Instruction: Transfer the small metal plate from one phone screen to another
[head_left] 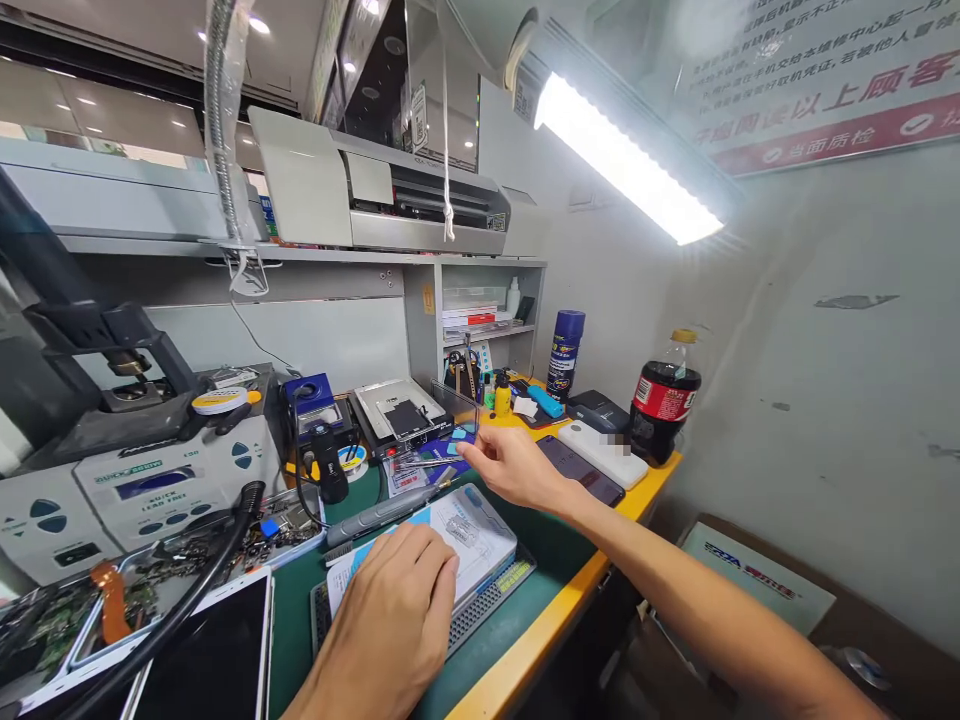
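Observation:
My left hand [405,600] lies palm down, fingers stretched forward, on a white and blue printed flat box [476,530]. That box rests on a grey perforated tray [487,605] over a green mat. Farther off, my right hand [514,465] has curled fingers, with the thumb toward the left. Its fingertips are by the lower corner of a thin see-through panel [455,405]; whether they grip it is unclear. Small light-blue pieces [456,440] and metal tweezers [431,462] lie close to that thumb. A grey pen-shaped tool [386,515] lies just behind the box.
To the left stand a soldering station [150,490], a parts tray [292,525] and a white-framed tablet [217,650]. Two phones [600,455], a cola bottle [666,400] and a spray can [564,355] are at the right. A lit lamp [622,150] hangs overhead.

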